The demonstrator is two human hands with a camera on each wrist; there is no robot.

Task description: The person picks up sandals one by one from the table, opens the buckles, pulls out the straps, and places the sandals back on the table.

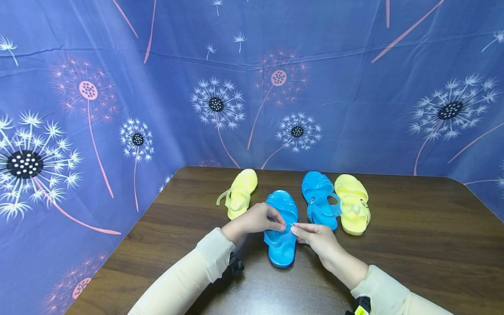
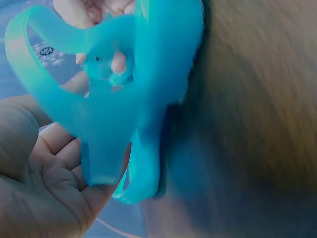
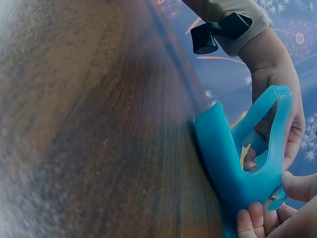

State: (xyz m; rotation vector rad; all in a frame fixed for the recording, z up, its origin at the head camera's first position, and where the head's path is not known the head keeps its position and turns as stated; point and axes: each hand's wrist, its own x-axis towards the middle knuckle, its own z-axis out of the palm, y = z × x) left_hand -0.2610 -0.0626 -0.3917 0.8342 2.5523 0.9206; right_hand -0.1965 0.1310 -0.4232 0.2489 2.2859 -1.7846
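Note:
A blue jelly sandal [image 1: 282,202] lies in the middle of the table with its toe pointing away from me. My left hand [image 1: 261,219] reaches over its left side and pinches the ankle strap; in the left wrist view the strap [image 2: 106,111] runs across the curled fingers. From the right, my right hand [image 1: 320,242] pinches the strap between thumb and fingers. A small metal buckle [image 3: 275,194] shows beside the right thumb in the right wrist view. Fingertips partly hide where the strap parts meet.
A second blue sandal [image 1: 315,181] stands to the back right, touching or nearly touching a yellow sandal [image 1: 348,183]. Another yellow sandal [image 1: 245,180], its strap hanging out to the left, lies at the back left. Behind the brown wooden table [image 1: 425,227] hangs a blue dandelion-print cloth [image 1: 346,87].

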